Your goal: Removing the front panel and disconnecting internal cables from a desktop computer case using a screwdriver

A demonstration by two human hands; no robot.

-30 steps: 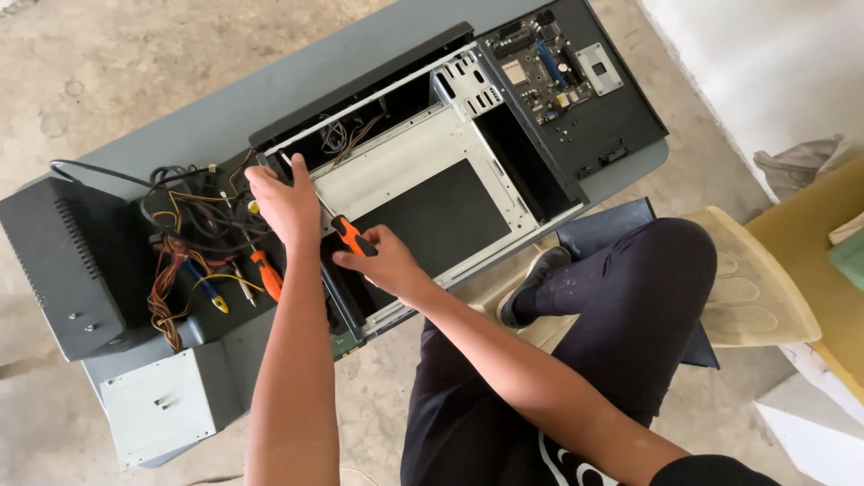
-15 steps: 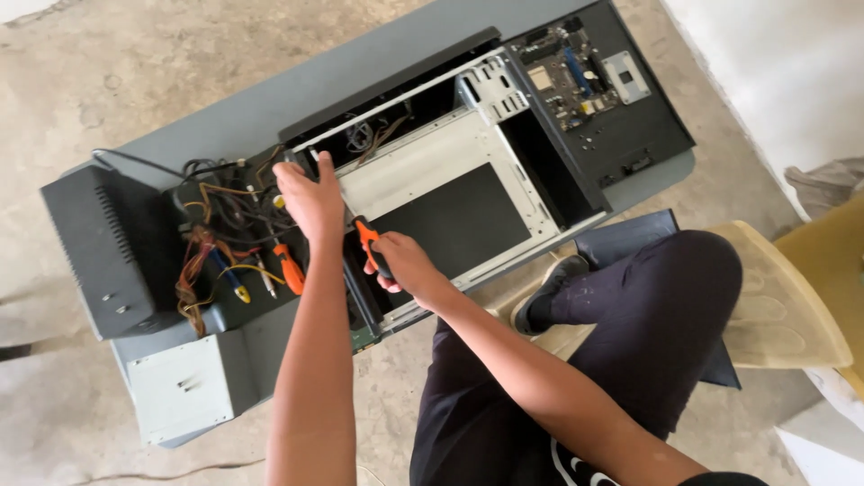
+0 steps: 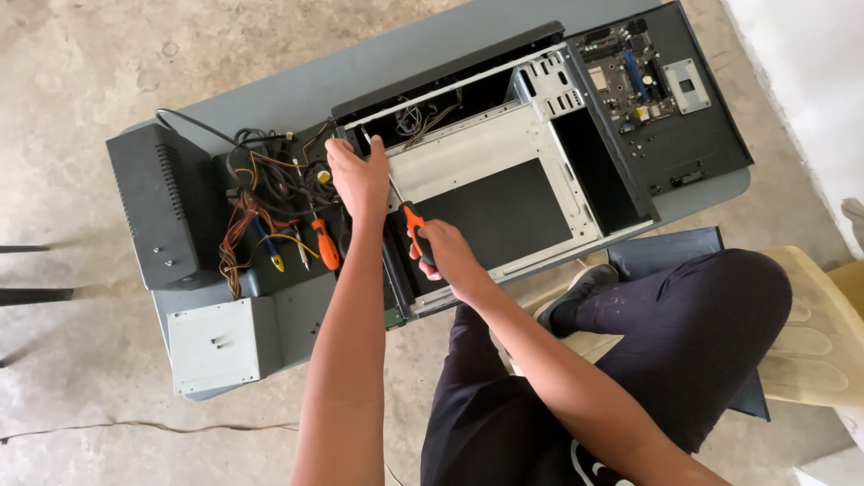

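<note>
While right hand [image 3: 443, 250] grips screwdriver [image 3: 412, 225], left hand [image 3: 358, 176] presses case [image 3: 468, 157].

Makeshift repair spot: bare concrete floor [image 3: 72, 81]

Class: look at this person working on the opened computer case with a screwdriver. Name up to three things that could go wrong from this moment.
1. The right hand drives an orange-handled screwdriver toward the case corner where the left hand braces; a slip could jab those fingers.
2. The open metal case has bare sheet edges that might cut.
3. The loose wire bundle and spare screwdrivers crowd the table edge and could snag or fall.
</note>
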